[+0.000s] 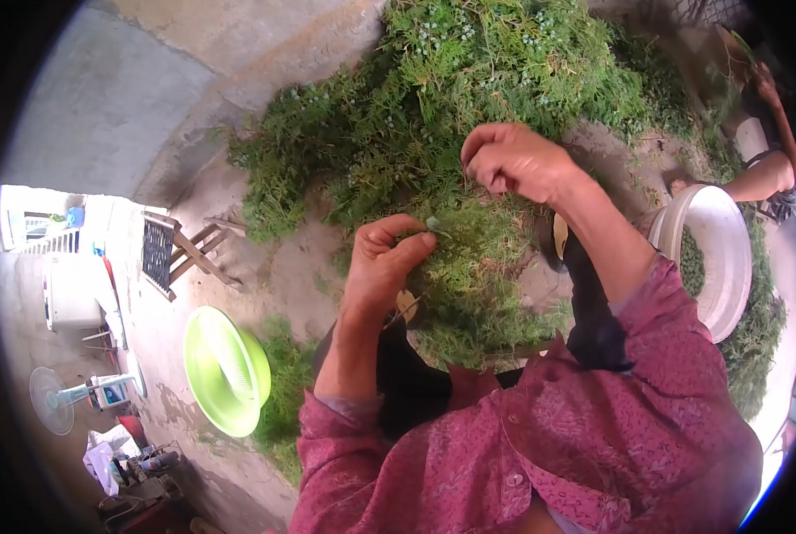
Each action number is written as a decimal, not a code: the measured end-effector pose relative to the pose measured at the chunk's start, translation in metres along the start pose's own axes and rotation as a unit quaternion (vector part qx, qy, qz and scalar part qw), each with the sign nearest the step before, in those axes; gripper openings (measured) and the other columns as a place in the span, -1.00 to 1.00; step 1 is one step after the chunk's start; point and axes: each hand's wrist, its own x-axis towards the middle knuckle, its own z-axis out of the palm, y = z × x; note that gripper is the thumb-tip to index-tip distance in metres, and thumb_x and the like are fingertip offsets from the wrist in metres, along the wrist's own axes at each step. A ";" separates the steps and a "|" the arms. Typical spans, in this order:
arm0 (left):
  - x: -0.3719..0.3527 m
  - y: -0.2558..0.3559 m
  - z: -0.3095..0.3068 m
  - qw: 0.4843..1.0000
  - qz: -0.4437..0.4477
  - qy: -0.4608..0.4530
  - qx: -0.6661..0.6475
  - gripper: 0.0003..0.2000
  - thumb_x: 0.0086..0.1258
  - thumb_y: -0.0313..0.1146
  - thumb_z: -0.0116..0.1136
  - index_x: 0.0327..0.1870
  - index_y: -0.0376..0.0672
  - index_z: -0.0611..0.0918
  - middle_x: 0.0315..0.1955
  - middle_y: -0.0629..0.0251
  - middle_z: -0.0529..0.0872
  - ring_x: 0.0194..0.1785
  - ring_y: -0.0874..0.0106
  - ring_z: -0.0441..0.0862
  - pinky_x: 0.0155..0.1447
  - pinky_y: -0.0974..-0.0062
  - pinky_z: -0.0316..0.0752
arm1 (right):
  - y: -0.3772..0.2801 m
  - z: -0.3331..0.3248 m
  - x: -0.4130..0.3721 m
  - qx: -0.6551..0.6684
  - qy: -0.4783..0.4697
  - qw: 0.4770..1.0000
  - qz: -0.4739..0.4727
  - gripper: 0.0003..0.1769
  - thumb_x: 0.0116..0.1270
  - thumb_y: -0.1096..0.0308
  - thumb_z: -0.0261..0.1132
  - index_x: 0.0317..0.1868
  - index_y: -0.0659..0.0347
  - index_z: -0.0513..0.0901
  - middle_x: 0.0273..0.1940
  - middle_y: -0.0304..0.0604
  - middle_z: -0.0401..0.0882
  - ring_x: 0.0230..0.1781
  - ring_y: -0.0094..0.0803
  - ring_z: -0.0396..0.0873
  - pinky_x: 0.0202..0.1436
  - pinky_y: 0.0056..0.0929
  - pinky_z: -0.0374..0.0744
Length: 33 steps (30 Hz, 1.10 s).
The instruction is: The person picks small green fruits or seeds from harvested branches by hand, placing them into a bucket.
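Note:
My left hand (384,258) is closed, with a small pale green sprig (433,224) pinched between thumb and fingertips. Higher and to the right, my right hand (518,162) is held in the air with its fingers curled together; whether anything small is between them is hidden. The two hands are apart. Beneath and beyond them spreads a large heap of green branches (362,133), with pale bluish cones (451,31) showing near the top. Looser, lighter green foliage (478,267) lies between my forearms.
A white bucket (731,267) holding green cones (691,262) stands at the right, beside another person's leg (758,178). On the left are a lime green basin (211,356), a wooden folding stool (197,249) and a fan (52,400).

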 end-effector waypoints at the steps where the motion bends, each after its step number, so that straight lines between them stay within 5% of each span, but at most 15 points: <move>1: 0.002 -0.003 -0.005 1.000 -0.004 0.005 -0.002 -0.99 0.16 -0.54 0.13 -0.42 -0.24 0.59 -0.60 0.45 0.59 -0.61 0.72 0.46 -0.53 0.74 0.35 | -0.006 0.000 -0.004 0.120 -0.027 0.992 -0.022 -0.89 0.03 0.52 0.21 -0.38 0.26 0.49 -0.55 -0.23 0.44 -0.66 -0.67 0.33 -0.68 -0.77 0.27; 4: 0.006 -0.005 -0.004 0.999 -0.011 0.030 -0.004 -0.99 0.17 -0.53 0.13 -0.42 -0.24 0.59 -0.60 0.46 0.59 -0.61 0.72 0.46 -0.53 0.74 0.35 | -0.020 0.010 -0.016 0.259 -0.076 0.963 0.014 -0.87 0.04 0.49 0.25 -0.36 0.20 0.50 -0.53 -0.29 0.45 -0.64 -0.64 0.34 -0.67 -0.72 0.25; 6: 0.009 -0.007 -0.001 0.999 -0.017 0.043 0.000 -0.98 0.18 -0.52 0.13 -0.42 -0.24 0.59 -0.60 0.46 0.59 -0.61 0.72 0.46 -0.52 0.74 0.35 | -0.017 0.020 -0.016 0.216 -0.082 0.972 0.044 -0.84 0.08 0.41 0.29 -0.32 0.20 0.51 -0.52 -0.30 0.46 -0.61 -0.66 0.37 -0.68 -0.74 0.25; 9: 0.013 -0.010 -0.001 0.999 0.002 0.033 0.041 -0.97 0.19 -0.52 0.11 -0.41 -0.24 0.60 -0.59 0.46 0.60 -0.59 0.72 0.47 -0.51 0.75 0.36 | -0.009 0.035 -0.014 -0.105 -0.073 0.992 0.016 -0.76 0.08 0.27 0.34 -0.33 0.23 0.56 -0.47 -0.29 0.50 -0.57 -0.75 0.38 -0.69 -0.75 0.27; 10: 0.014 -0.011 -0.001 0.999 0.006 0.028 0.043 -0.96 0.20 -0.52 0.11 -0.40 -0.25 0.60 -0.58 0.46 0.60 -0.59 0.72 0.48 -0.51 0.75 0.36 | -0.002 0.035 -0.009 -0.105 -0.074 0.992 0.017 -0.76 0.08 0.27 0.34 -0.33 0.23 0.56 -0.47 -0.29 0.50 -0.57 -0.75 0.38 -0.69 -0.75 0.27; 12: 0.016 -0.014 -0.002 0.999 0.008 0.022 0.046 -0.96 0.20 -0.52 0.10 -0.39 -0.25 0.60 -0.58 0.45 0.60 -0.58 0.71 0.48 -0.51 0.75 0.36 | 0.012 0.035 -0.001 -0.296 -0.067 0.934 -0.187 -0.76 0.05 0.27 0.35 -0.35 0.26 0.57 -0.51 -0.33 0.50 -0.56 -0.67 0.40 -0.56 -0.62 0.38; 13: 0.018 -0.016 -0.003 0.998 0.021 0.023 0.051 -0.96 0.20 -0.52 0.11 -0.39 -0.25 0.60 -0.57 0.44 0.60 -0.58 0.70 0.48 -0.52 0.73 0.36 | 0.009 0.038 -0.005 -0.330 -0.064 0.927 -0.166 -0.75 0.07 0.27 0.33 -0.35 0.27 0.56 -0.52 -0.35 0.50 -0.49 -0.60 0.43 -0.37 -0.51 0.45; 17: 0.021 -0.015 -0.003 0.999 0.006 0.029 -0.025 -0.97 0.19 -0.53 0.11 -0.39 -0.25 0.59 -0.59 0.42 0.57 -0.61 0.67 0.46 -0.56 0.67 0.36 | 0.011 0.044 -0.008 -0.353 -0.033 0.925 -0.138 -0.77 0.13 0.25 0.30 -0.34 0.26 0.57 -0.50 -0.33 0.52 -0.48 -0.58 0.45 -0.37 -0.50 0.45; 19: 0.019 -0.008 -0.001 0.995 0.000 0.040 -0.087 -0.97 0.18 -0.54 0.09 -0.40 -0.25 0.58 -0.60 0.41 0.56 -0.64 0.65 0.44 -0.59 0.65 0.34 | 0.022 0.042 0.002 -0.406 0.071 0.857 -0.310 -0.81 0.19 0.28 0.25 -0.36 0.24 0.56 -0.52 -0.30 0.51 -0.61 -0.60 0.41 -0.54 -0.62 0.39; 20: 0.019 -0.004 -0.003 0.988 -0.001 0.050 -0.149 -0.97 0.18 -0.56 0.08 -0.42 -0.24 0.57 -0.60 0.40 0.55 -0.67 0.63 0.41 -0.62 0.64 0.32 | 0.017 0.035 0.005 -0.404 0.073 0.857 -0.310 -0.81 0.19 0.28 0.25 -0.36 0.24 0.56 -0.52 -0.30 0.51 -0.61 -0.60 0.41 -0.54 -0.62 0.39; 21: 0.018 -0.002 -0.007 0.986 0.006 0.038 -0.162 -0.96 0.23 -0.51 0.02 -0.41 -0.20 0.53 -0.65 0.41 0.49 -0.69 0.58 0.35 -0.55 0.59 0.35 | 0.008 0.025 0.005 -0.219 0.045 0.958 -0.182 -0.82 0.20 0.29 0.24 -0.35 0.24 0.54 -0.52 -0.28 0.50 -0.63 -0.63 0.39 -0.60 -0.67 0.33; 22: 0.021 -0.002 -0.014 0.987 0.007 0.036 -0.159 -0.96 0.23 -0.51 0.02 -0.41 -0.20 0.53 -0.65 0.41 0.49 -0.69 0.58 0.35 -0.55 0.59 0.35 | -0.003 0.018 0.002 -0.022 0.012 0.999 -0.044 -0.84 0.21 0.30 0.22 -0.35 0.23 0.52 -0.51 -0.26 0.50 -0.64 -0.65 0.37 -0.67 -0.73 0.27; 23: 0.025 -0.004 -0.022 0.969 0.051 -0.029 -0.242 -0.94 0.26 -0.46 -0.01 -0.40 -0.19 0.51 -0.66 0.41 0.45 -0.66 0.57 0.34 -0.46 0.54 0.37 | -0.011 0.016 -0.003 0.077 -0.019 0.994 -0.068 -0.86 0.20 0.33 0.21 -0.31 0.22 0.48 -0.44 -0.22 0.50 -0.59 -0.68 0.36 -0.72 -0.78 0.20; 25: 0.031 -0.002 -0.034 0.932 0.094 -0.092 -0.337 -0.88 0.32 -0.34 -0.08 -0.38 -0.15 0.47 -0.63 0.36 0.39 -0.50 0.47 0.36 -0.17 0.36 0.36 | -0.014 0.019 -0.008 0.115 -0.009 0.990 -0.079 -0.86 0.20 0.35 0.21 -0.29 0.23 0.47 -0.40 -0.21 0.50 -0.57 -0.67 0.37 -0.73 -0.79 0.19; 33: 0.042 0.003 -0.038 0.878 0.079 0.018 -0.472 -0.92 0.27 -0.36 -0.01 -0.36 -0.14 0.48 -0.46 0.25 0.52 -0.28 0.30 0.48 -0.02 0.14 0.40 | 0.002 0.036 -0.004 0.072 -0.075 0.995 0.005 -0.82 0.16 0.37 0.27 -0.25 0.21 0.49 -0.41 -0.28 0.50 -0.61 -0.69 0.37 -0.70 -0.79 0.22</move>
